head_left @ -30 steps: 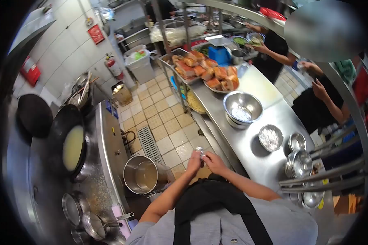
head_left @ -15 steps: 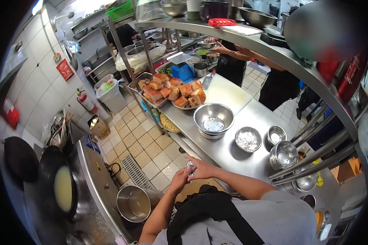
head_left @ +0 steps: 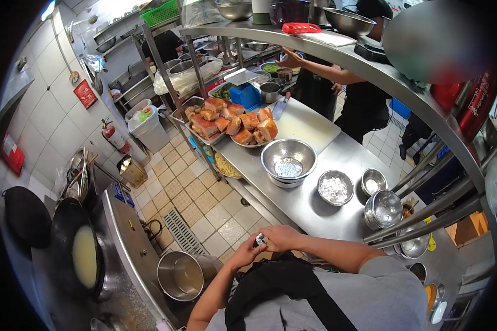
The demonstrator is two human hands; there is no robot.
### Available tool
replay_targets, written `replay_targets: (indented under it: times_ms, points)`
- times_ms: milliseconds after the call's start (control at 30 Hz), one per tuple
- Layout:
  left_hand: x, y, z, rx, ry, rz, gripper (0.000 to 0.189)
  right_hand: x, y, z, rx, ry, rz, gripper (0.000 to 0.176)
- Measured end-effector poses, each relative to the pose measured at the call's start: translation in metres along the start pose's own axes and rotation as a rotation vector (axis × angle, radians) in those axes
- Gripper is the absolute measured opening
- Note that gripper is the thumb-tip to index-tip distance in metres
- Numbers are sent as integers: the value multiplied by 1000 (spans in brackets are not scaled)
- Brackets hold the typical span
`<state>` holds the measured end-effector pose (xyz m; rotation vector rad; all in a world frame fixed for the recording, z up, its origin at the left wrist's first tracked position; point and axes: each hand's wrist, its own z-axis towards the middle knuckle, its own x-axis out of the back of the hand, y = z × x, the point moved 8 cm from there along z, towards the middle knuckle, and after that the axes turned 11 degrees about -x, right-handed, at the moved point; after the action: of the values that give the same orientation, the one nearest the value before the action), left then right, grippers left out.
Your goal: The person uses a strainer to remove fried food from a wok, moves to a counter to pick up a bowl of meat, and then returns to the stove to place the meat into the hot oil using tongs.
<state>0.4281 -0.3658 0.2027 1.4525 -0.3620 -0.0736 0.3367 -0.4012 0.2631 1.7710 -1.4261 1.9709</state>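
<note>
Both hands meet in front of my apron, around a small, shiny, crumpled silvery piece (head_left: 260, 239) that looks like foil. My left hand (head_left: 245, 254) has its fingers closed on the piece's near side. From the other side my right hand (head_left: 282, 238) curls over it, its fingertips partly hidden. On the steel table beyond are a large metal bowl (head_left: 278, 177) and a smaller bowl of pale, whitish pieces (head_left: 336, 188); neither hand touches them.
Browned meat chunks (head_left: 243, 122) are piled on trays by a cutting board (head_left: 309, 126) and cleaver (head_left: 282, 105). A wok of pale liquid (head_left: 86, 256) and a deep pot (head_left: 181, 275) stand left. Co-workers (head_left: 364, 105) are across the table, beneath an overhead shelf (head_left: 337, 48).
My right hand has turned and closed further over the silvery piece, and both hands have shifted slightly. Across the table a co-worker's arm has reached out to the left.
</note>
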Motion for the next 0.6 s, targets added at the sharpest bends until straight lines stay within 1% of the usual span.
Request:
replay_targets:
  times_ms: [33,67,133,267,300,367,400,433,467,500,533,567,600]
  points:
    - [0,7,0,-55,-34,60,30,-1,0,-2,-3,-10,23,38]
    - [1,11,-2,-52,-33,62,30,-2,0,-2,-7,-16,46,36]
    - [-1,11,-4,67,-75,150,26,-10,0,-6,-23,-30,61,35]
    - [-4,-1,-13,84,-47,173,27,-37,6,-12,-20,-30,70,28]
    - [-4,-1,-14,108,-34,213,24,-38,5,-12,-19,-34,67,28]
    - [-3,-1,-14,135,-11,248,23,-40,8,-11,-110,-25,86,26]
    - [-1,-4,-12,160,52,182,26,-43,9,-7,-101,-33,80,26]
    - [4,-8,-13,187,119,117,29,-49,16,-2,-144,-37,151,30]
    - [10,-18,-14,193,143,116,29,-54,18,3,-181,-47,220,33]
    - [7,-36,-15,269,73,-52,31,-49,9,7,-156,-67,212,33]
    - [5,-50,-20,334,6,-220,34,-44,-3,11,-69,-138,274,40]
    - [14,-49,-25,332,41,-221,34,-32,-18,14,16,-210,335,46]
    - [13,-39,-30,297,53,-546,37,-21,-32,15,51,-354,458,54]
